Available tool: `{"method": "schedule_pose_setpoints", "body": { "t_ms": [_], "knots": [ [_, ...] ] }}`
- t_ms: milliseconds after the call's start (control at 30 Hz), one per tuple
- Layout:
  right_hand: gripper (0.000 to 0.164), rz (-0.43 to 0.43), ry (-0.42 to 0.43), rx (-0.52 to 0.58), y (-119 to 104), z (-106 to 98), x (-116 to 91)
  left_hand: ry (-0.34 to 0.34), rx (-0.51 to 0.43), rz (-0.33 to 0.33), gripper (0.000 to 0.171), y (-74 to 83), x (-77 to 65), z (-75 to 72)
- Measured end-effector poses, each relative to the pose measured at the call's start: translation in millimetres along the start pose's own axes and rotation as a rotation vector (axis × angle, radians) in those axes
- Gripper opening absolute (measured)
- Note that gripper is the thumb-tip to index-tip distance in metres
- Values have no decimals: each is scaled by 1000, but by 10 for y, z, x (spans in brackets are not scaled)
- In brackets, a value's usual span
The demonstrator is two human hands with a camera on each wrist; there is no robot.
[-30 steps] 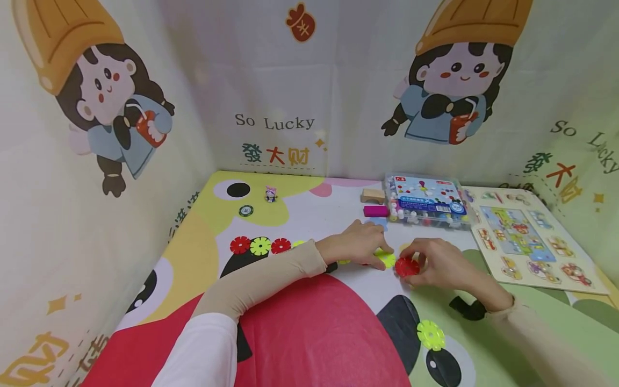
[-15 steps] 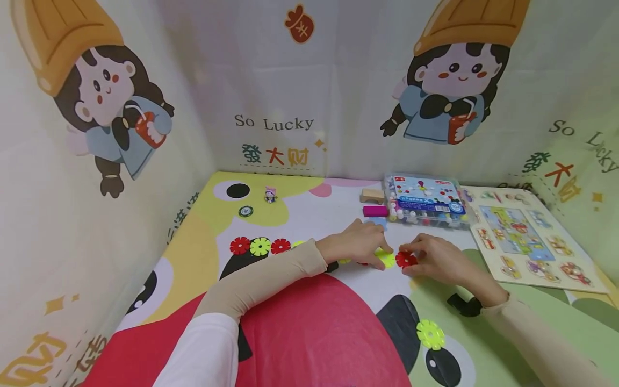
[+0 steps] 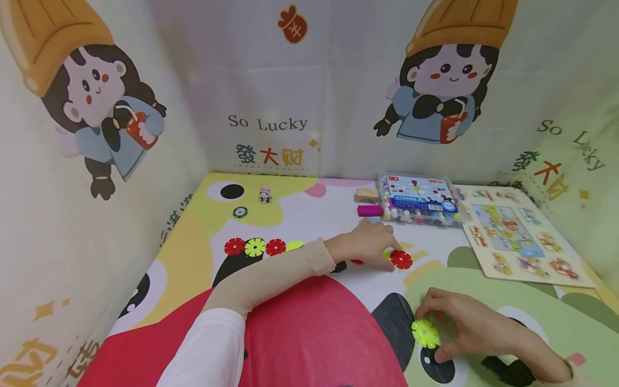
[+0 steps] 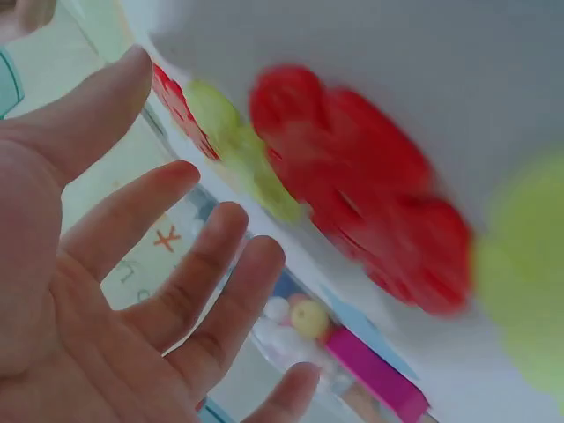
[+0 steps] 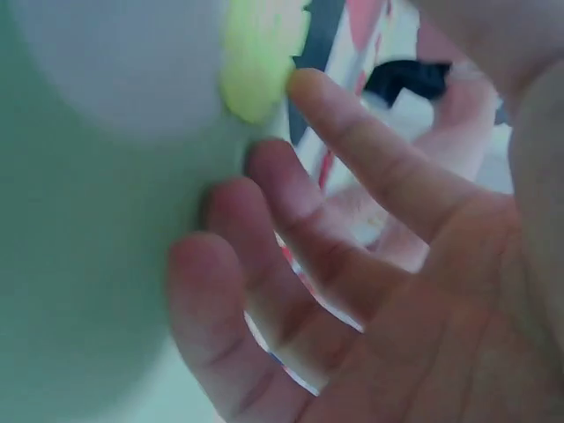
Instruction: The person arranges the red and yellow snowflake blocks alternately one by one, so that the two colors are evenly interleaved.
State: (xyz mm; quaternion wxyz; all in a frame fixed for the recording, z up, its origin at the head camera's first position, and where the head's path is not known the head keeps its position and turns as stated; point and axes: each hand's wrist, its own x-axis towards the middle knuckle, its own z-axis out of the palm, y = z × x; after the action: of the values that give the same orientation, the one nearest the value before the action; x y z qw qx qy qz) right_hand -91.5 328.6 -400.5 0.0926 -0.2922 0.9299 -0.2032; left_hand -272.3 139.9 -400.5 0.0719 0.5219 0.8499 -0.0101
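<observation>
A row of red and yellow-green notched snowflake discs runs across the play mat, from a red disc [image 3: 234, 246] at left to a red end disc [image 3: 401, 259]. My left hand [image 3: 368, 242] lies over the row's right part, its fingers relaxed beside the end disc and hiding several discs. Another red disc [image 4: 361, 194] in the row shows large in the left wrist view, apart from the fingers. Lower right, my right hand [image 3: 476, 328] spreads thumb and fingers around a loose yellow-green disc [image 3: 425, 334]. Its index fingertip [image 5: 308, 86] is right at the disc's edge.
Behind the row are a clear box of coloured beads [image 3: 419, 199], a magenta block [image 3: 369, 210] and a wooden block [image 3: 366, 195]. A wooden puzzle board [image 3: 524, 231] lies at right. A small figurine [image 3: 265, 195] and a round token [image 3: 240, 212] sit back left.
My right hand has left the red disc at the row's right end and moved down toward me to the loose yellow-green disc. The left hand has stayed over the row.
</observation>
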Motion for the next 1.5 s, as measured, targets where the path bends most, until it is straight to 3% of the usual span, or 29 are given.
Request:
{"method": "schedule_pose_setpoints", "body": {
  "t_ms": [233,400,667,800,967,1167,1267,1433,1500],
  "knots": [
    [40,112,-21,7,-65,84,-20,-27,37,-11,47,121,65,-5],
    [46,133,-13,-19,-74,86,-33,-5,27,-9,45,178,49,-13],
    [43,163,-82,45,-157,54,-3,-4,11,-10,45,190,63,4],
    [39,137,-38,-71,-197,35,4,-5,5,-6,45,181,64,-8],
    [39,176,3,-181,-209,-8,63,-8,3,-13,45,156,52,6],
    [37,165,118,-225,-6,-181,170,-6,0,-20,44,133,52,8],
    [37,203,190,-253,178,-314,235,2,6,-14,44,144,56,7],
    [42,309,199,-288,422,-414,368,7,20,-16,44,173,67,14],
    [44,309,203,-325,484,-388,412,5,18,-16,44,178,71,17]
  ]
}}
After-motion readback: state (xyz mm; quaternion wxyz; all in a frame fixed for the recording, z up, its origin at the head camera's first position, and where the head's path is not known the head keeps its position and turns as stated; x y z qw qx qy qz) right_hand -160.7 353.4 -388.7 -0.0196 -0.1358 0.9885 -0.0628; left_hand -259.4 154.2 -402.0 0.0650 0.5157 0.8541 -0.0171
